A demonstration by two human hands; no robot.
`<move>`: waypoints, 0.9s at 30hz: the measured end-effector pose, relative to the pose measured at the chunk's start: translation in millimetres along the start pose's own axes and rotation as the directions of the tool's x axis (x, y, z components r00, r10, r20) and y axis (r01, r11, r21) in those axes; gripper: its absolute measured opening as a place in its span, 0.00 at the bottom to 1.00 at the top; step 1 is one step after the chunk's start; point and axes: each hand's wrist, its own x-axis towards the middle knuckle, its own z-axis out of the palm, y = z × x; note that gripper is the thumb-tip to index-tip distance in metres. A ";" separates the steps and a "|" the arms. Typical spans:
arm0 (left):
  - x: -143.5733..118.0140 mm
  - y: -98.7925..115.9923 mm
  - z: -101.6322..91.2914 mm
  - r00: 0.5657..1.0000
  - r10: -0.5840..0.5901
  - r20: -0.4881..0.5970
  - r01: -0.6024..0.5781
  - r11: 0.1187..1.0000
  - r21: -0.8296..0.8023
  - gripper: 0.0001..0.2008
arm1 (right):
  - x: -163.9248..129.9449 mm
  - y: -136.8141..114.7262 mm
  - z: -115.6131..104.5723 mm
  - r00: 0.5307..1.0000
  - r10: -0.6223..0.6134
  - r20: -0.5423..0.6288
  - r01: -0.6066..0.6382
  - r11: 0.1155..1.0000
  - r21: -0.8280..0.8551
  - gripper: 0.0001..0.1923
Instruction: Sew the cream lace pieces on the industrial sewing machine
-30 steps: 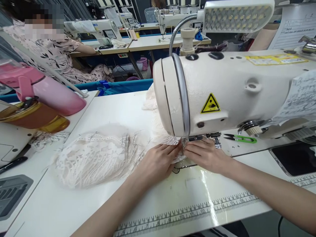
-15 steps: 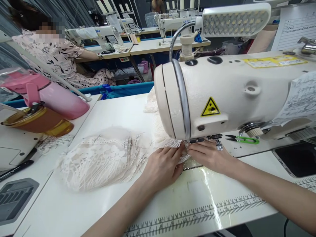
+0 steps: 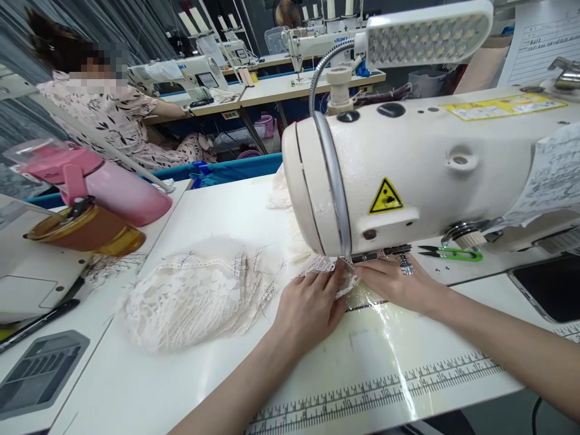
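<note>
Here, left hand (image 3: pixel 312 305) flat, lace strip (image 3: pixel 326 266) pinned

**A sewing workshop with rows of white tables**

A white table (image 3: pixel 190 386) with a printed ruler strip (image 3: pixel 376 393) along its near edge is seen in front. Behind it, further tables (image 3: pixel 290 84) are set in rows, each fitted with a white sewing machine (image 3: pixel 312 36). A person in a patterned dress (image 3: pixel 113 121) is seated at one on the left. A gooseneck lamp (image 3: pixel 426 33) is mounted overhead. A pink basket (image 3: pixel 267 125) is placed on the floor.
</note>
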 end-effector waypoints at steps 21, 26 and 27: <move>0.1 -13.7 -4.3 0.968 0.251 -0.002 -0.251 0.967 -0.034 0.20 | 3.0 1.1 0.5 0.998 -0.058 -0.014 0.056 0.994 -0.093 0.16; -0.5 -20.5 -7.2 0.972 0.232 0.028 -0.229 0.970 -0.082 0.18 | 5.6 -7.0 2.3 0.997 -0.081 0.019 0.080 0.996 0.048 0.16; -0.4 -21.1 -7.2 0.972 0.232 0.031 -0.228 0.970 -0.088 0.18 | 6.0 -8.7 2.8 0.996 -0.084 0.008 0.083 0.994 0.073 0.16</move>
